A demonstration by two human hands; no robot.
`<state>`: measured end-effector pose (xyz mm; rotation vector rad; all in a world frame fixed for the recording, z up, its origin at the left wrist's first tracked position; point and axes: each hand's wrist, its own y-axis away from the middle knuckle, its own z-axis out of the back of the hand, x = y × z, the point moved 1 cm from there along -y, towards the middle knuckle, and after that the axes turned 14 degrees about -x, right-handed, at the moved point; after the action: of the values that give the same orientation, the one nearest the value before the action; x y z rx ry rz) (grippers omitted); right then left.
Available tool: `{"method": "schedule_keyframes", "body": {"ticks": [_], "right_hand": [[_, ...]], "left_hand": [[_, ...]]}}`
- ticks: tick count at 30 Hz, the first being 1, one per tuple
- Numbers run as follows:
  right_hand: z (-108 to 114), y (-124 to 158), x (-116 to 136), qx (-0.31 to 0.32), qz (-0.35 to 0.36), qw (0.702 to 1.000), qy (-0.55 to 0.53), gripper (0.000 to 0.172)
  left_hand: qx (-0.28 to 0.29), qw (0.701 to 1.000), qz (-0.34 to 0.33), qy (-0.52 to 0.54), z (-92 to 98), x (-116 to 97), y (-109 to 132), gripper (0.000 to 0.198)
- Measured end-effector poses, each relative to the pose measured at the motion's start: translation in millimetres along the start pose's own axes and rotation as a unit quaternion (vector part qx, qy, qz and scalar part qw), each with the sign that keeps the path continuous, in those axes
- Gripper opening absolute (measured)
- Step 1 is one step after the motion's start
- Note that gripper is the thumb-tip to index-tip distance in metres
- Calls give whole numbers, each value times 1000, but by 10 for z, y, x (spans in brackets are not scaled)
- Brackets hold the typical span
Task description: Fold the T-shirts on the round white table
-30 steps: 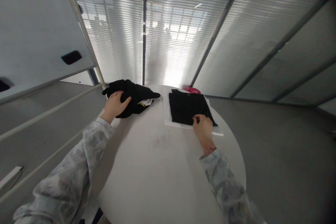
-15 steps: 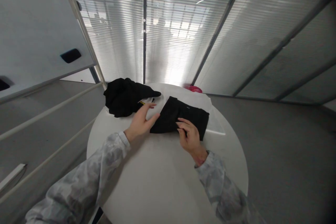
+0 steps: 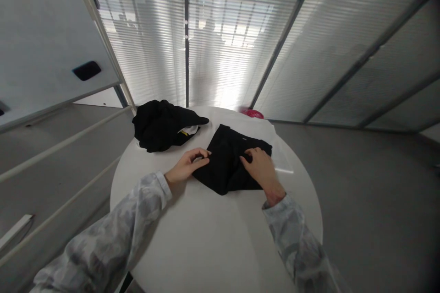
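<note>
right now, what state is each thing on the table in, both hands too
black cloth: spread low, creased, near edge uneven
black bundle: bunched in a heap, pale and yellow part showing
white sheet: laid flat, partly covered by the black cloth
left hand: fingers bent at the cloth's left edge, grip unclear
right hand: fingers curled over the cloth, grip unclear

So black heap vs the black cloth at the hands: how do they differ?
The black heap is bunched and lumpy; the black cloth lies flatter. The heap shows white and yellow bits; the cloth, a small pale mark near its far edge. Left hand and right hand are at the cloth, neither at the heap. Shared: black, on the white table.
</note>
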<state>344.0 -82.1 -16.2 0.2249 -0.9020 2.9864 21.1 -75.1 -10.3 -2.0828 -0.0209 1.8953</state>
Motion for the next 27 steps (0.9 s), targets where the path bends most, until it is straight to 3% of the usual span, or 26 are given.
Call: {"method": "schedule_keyframes", "body": {"ticks": [3, 5, 8, 10, 12, 14, 18, 20, 22, 24, 25, 27], "right_hand": [[-61, 5, -27, 12, 22, 999, -48, 14], [-70, 1, -16, -8, 36, 996, -78, 16], [-52, -15, 16, -50, 29, 991, -121, 16], [-12, -33, 48, -79, 7, 982, -174, 16], [57, -46, 99, -103, -20, 963, -249, 17], [145, -43, 171, -99, -44, 938, -329, 22], [302, 13, 340, -5, -66, 885, -460, 30], [346, 49, 406, 65, -78, 846, -524, 34], [371, 77, 447, 145, -102, 797, -577, 37], [389, 83, 465, 208, -120, 764, -599, 38], [394, 74, 465, 219, -119, 764, -595, 38], [384, 38, 440, 183, -94, 800, -564, 39]], "left_hand": [[-62, 986, 100, 119, 98, -10, -76, 40], [-75, 978, 123, 148, 164, -15, -117, 43], [-60, 987, 92, 115, 229, -24, -121, 48], [-19, 997, 65, 47, 230, -23, -85, 56], [42, 998, 36, -42, 199, -20, -35, 63], [61, 989, -23, -131, 159, -27, 4, 61], [-9, 951, -197, -239, 131, -95, 10, 30], [23, 933, -247, -262, 138, -115, -9, 61], [97, 921, -255, -279, 138, -99, -21, 91], [161, 911, -244, -291, 119, -62, -18, 98], [178, 908, -239, -294, 102, -45, -11, 92], [196, 907, -233, -292, 56, -28, 9, 63]]}}
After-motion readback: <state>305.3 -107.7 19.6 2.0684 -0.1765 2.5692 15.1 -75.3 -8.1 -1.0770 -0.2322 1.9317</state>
